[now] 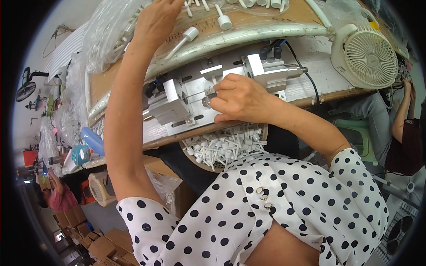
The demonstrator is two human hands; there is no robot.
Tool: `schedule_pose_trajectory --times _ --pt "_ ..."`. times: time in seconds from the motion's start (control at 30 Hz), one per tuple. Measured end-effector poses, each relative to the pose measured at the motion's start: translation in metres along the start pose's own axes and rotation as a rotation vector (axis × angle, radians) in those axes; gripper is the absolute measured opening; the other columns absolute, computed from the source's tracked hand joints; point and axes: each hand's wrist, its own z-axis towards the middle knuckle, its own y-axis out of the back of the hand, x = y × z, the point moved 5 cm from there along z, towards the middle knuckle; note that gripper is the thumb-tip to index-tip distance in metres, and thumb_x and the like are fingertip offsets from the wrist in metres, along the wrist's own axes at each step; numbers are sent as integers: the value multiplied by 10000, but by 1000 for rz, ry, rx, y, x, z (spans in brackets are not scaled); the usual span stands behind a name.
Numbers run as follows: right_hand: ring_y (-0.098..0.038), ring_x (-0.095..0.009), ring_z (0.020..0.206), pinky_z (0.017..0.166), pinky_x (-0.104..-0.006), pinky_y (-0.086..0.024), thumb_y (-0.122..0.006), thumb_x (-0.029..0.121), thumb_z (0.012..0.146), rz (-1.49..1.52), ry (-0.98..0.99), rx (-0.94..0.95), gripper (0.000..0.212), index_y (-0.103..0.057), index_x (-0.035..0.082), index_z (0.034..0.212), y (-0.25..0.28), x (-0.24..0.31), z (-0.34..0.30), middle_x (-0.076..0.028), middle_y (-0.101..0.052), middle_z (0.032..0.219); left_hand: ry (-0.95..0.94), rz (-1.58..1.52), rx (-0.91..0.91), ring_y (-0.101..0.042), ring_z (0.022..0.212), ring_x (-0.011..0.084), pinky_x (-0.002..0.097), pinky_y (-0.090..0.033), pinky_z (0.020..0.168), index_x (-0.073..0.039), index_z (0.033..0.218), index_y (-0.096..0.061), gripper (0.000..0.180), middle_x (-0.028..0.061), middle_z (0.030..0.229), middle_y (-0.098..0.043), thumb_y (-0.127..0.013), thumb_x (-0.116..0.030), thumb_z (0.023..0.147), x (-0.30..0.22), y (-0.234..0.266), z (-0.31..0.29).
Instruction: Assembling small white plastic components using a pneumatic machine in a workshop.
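My right hand [239, 98] is over the middle of a metal clamping fixture [171, 104] with two silver blocks. Its fingers are curled together, and what they grip is hidden beneath them. Just beyond the fingertips, a thin white stem [214, 80] shows under a small metal plate. My left hand [157, 21] reaches far over a raised brown board [262, 37], close to some loose white plastic pieces with round heads and thin stems. The top edge cuts off its fingertips. One such white piece [188, 36] lies right of my left wrist, another [223, 20] farther right.
A round basket [224, 146] heaped with white stemmed pieces sits below the bench edge. A cream fan [366, 55] stands at the right. Clear plastic bags [104, 40] lie at the left. Other people [406, 142] sit at both sides; cardboard boxes [113, 244] are stacked lower left.
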Motion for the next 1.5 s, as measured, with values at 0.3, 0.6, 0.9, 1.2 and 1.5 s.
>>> schedule_pose_trajectory --times 0.3,0.6,0.9,1.2,1.5 --pt "-570 -225 745 683 -336 -443 -707 334 652 10 -68 -42 338 -577 87 844 42 -18 25 -58 -573 740 895 -1546 -709 -619 762 255 335 -526 576 8 1034 -474 208 123 855 -575 -473 -147 896 16 68 -67" --pt "-561 -330 778 681 -396 -441 -586 192 726 -145 -424 56 202 -604 23 837 52 -117 51 -165 -582 793 673 -723 -338 -604 700 234 298 -487 534 -13 961 -570 231 114 866 -546 -648 -47 746 -150 66 -134" --pt "-561 -210 668 600 -316 -450 -679 160 689 170 -332 -345 207 -620 39 846 74 -57 2 -65 -582 713 594 -640 -142 -570 935 317 346 -485 723 22 1024 -554 325 170 1083 -538 -661 -44 724 -181 49 -127" --pt "-560 -207 720 620 -311 -462 -707 151 645 284 -311 -388 251 -611 31 843 71 -32 -21 -53 -600 763 443 -615 21 -589 836 284 342 -482 681 -26 933 -583 298 149 1010 -589 -708 -147 691 -163 63 -116" --pt "-552 -244 875 735 -341 -461 -696 123 615 324 -75 -128 234 -583 24 793 33 0 -6 -100 -576 769 841 -47 279 -617 762 293 396 -462 670 -29 834 -636 560 146 799 -640 -482 -565 790 1 15 -34"
